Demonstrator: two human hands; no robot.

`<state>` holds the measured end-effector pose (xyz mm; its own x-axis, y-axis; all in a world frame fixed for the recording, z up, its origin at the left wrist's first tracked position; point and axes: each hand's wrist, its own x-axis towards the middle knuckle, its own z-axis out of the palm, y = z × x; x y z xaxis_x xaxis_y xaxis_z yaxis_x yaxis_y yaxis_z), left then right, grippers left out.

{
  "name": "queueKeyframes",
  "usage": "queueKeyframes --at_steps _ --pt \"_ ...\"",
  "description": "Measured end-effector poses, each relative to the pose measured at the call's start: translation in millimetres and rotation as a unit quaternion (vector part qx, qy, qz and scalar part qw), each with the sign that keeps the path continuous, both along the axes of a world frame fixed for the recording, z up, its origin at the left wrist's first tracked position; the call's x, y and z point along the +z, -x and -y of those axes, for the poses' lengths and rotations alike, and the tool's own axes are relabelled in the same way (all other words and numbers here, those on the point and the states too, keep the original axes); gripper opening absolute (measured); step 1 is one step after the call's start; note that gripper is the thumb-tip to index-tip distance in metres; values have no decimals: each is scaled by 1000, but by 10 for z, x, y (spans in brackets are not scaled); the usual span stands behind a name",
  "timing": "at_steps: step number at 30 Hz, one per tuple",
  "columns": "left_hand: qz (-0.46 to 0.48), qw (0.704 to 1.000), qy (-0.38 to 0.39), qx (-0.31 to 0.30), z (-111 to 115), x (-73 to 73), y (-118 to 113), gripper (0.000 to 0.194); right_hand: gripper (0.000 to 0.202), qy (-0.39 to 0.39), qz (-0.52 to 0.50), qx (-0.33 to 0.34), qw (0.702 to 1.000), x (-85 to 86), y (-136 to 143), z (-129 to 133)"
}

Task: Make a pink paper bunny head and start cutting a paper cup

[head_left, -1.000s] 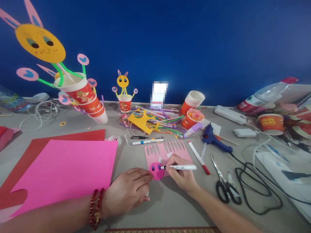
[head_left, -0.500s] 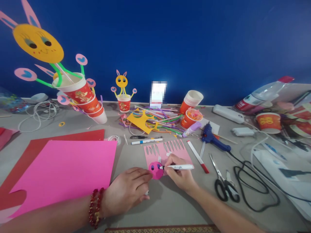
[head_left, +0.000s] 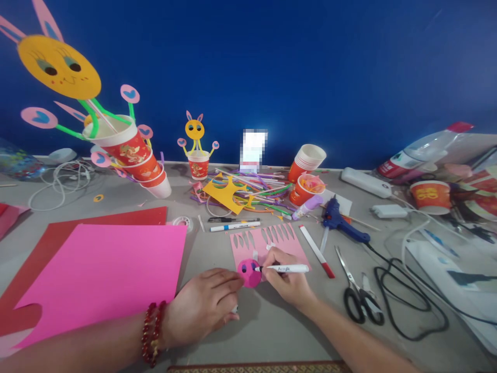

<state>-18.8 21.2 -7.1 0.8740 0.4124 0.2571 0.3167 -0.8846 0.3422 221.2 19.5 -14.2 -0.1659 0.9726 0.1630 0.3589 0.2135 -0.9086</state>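
Note:
A magenta paper circle point(head_left: 249, 277) with two dark-blue eye spots lies partly over a light pink sheet point(head_left: 280, 239) with leaf-shaped cut-outs. My left hand point(head_left: 209, 298) presses the circle's left edge with its fingertips, the fingers bent together. A small pale piece shows under its thumb side, too covered to name. In my right hand point(head_left: 287, 282) is a white acrylic marker point(head_left: 293, 268), held in a pinch. Its dark tip touches or hovers just over the right eye spot; I cannot tell which.
Magenta card point(head_left: 116, 274) lies on a red sheet at left. Scissors point(head_left: 357, 295), a blue glue gun point(head_left: 339, 223) and a red-capped marker point(head_left: 316, 251) lie at right. Behind are pipe cleaners point(head_left: 267, 186), stacked cups point(head_left: 306, 160) and a paper-cup rabbit point(head_left: 198, 165).
The marker's back end has shifted very slightly left, with its tip still at the right eye spot. Otherwise both hands and the circle look the same.

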Motion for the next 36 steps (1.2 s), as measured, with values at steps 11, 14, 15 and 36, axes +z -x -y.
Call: queueKeyframes --at_steps 11,14,15,36 --pt "3 1000 4 -2 3 -16 4 16 17 -15 11 -7 1000 -8 -2 -4" --pt "-1 1000 5 -1 5 -13 9 16 18 -26 8 -9 1000 -12 -3 -10" --pt "-2 1000 5 -1 4 -11 10 16 18 -28 6 -9 1000 -16 -4 -12" --pt "2 1000 1 -2 8 -21 10 17 19 -50 -5 -17 999 -25 -7 -12"
